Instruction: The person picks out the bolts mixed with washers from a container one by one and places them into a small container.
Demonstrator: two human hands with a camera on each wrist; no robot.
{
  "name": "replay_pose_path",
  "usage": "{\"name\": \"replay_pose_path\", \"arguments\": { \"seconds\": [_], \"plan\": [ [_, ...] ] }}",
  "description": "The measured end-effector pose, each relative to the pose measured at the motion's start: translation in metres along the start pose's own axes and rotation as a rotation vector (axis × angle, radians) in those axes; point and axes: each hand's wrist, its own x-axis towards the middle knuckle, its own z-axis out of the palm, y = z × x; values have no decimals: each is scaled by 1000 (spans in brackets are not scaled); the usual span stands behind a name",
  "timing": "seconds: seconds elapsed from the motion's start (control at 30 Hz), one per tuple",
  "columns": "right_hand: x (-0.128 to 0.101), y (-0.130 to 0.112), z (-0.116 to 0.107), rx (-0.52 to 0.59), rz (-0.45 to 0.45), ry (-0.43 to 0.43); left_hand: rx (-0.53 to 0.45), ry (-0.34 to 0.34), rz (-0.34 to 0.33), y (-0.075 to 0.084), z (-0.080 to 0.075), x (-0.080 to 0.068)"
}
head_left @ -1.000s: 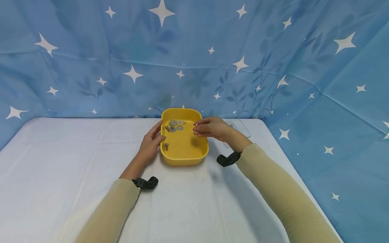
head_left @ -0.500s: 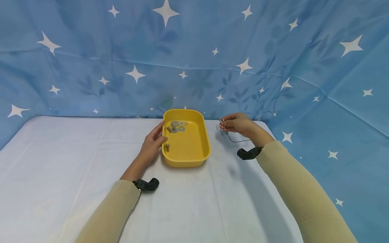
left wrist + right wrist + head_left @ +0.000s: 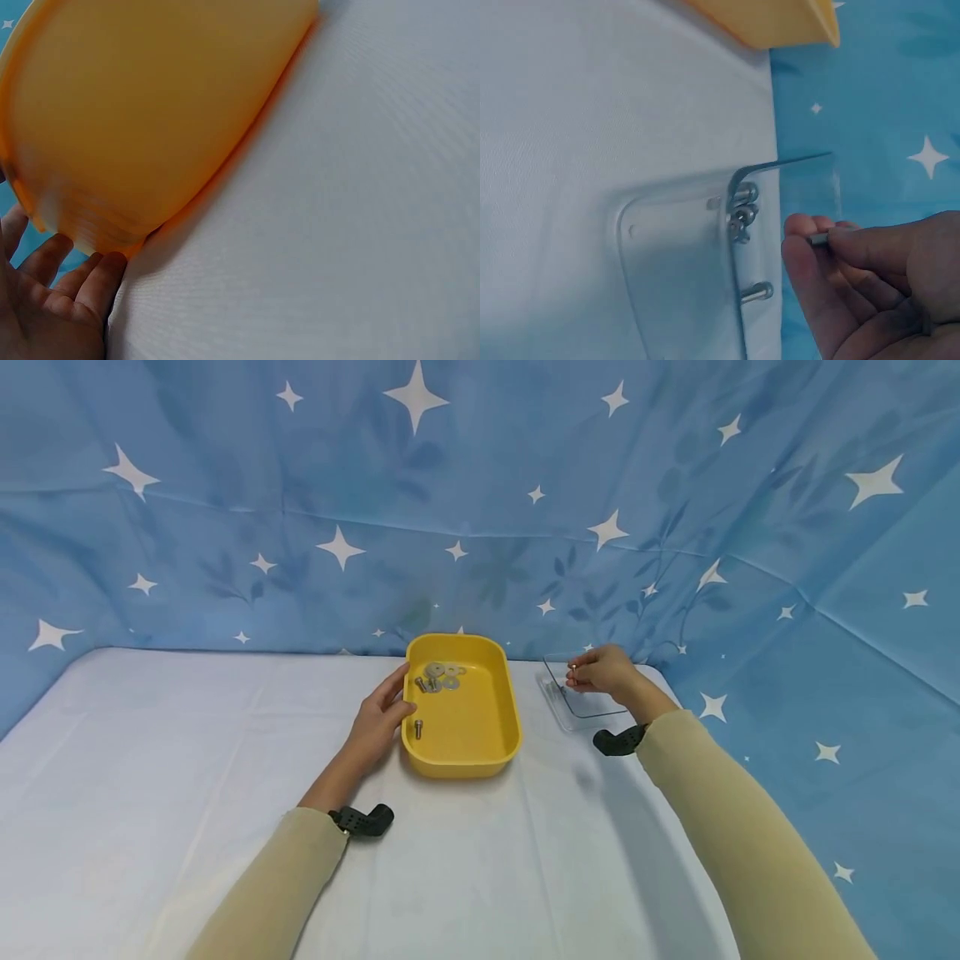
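Note:
My left hand (image 3: 377,717) holds the left side of a yellow tray (image 3: 461,771), thumb over the rim. In the left wrist view its fingertips (image 3: 105,274) lie against the outer wall. Several flat washers (image 3: 451,682) and a few bolts (image 3: 418,729) lie in the tray. To the right, my right hand (image 3: 609,675) is above a clear plastic box (image 3: 570,722). A small metal bolt (image 3: 819,239) is pinched between thumb and fingers; most of it is hidden in the right wrist view. Several shiny bolts (image 3: 757,292) show through the box wall.
A white cloth (image 3: 442,860) covers the table. Behind it and on the right hangs a blue star-patterned curtain (image 3: 487,485). The clear box stands near the table's back right corner, a short gap from the tray.
My right hand has carried the bolt rightward from over the yellow tray to above the clear box. The left hand has stayed on the tray's side.

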Motion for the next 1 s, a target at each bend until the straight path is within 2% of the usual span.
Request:
{"name": "replay_pose_path", "arguments": {
  "seconds": [0.43,1.0],
  "plan": [
    [15,23,16,-68,92,80,-20,-6,2,-3,0,0],
    [23,28,14,-15,114,88,-23,-9,-6,-3,-1,2]
  ]
}}
